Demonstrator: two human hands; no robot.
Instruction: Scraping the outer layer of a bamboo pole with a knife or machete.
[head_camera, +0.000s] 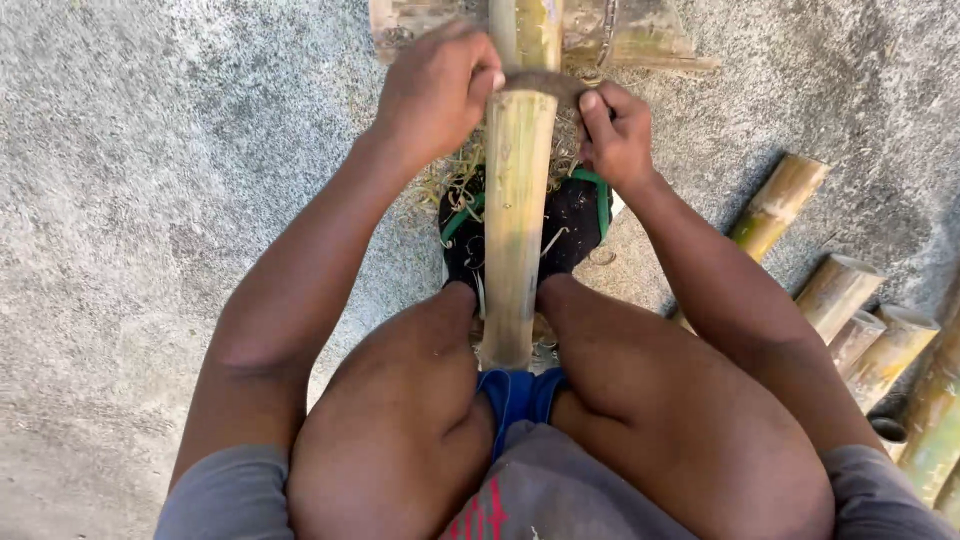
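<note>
Two hands meet at the far end of a bamboo pole (515, 230) that stands between the person's knees, its long axis running straight away from the body toward the top of the view. The near end sits low between the thighs, just above the blue shorts (518, 395); the far end is where the work is. Across that far end lies a dark blade (545, 85), set crosswise to the pole. The left hand (435, 90) is curled tight over one end of the blade, fingers closed round it. The right hand (615, 135) is closed on the other end, thumb pressed along the pole's side. Both hands sit about equally near the pole's tip, one on each flank, so the grip straddles the pole squarely.

Beyond the tip, a second piece of bamboo (530, 30) and some rough wooden blocks (640, 35) rest on the ground, touching or just short of the blade; it is hard to tell which from this angle. Under the pole are the person's feet in black sandals with green straps (580, 215), with pale shavings (455, 185) scattered around them. To the right, well apart from the hands, several cut bamboo lengths (835, 290) lie side by side on the grey concrete floor (150, 180). Nothing lies between the hands and the pole.
</note>
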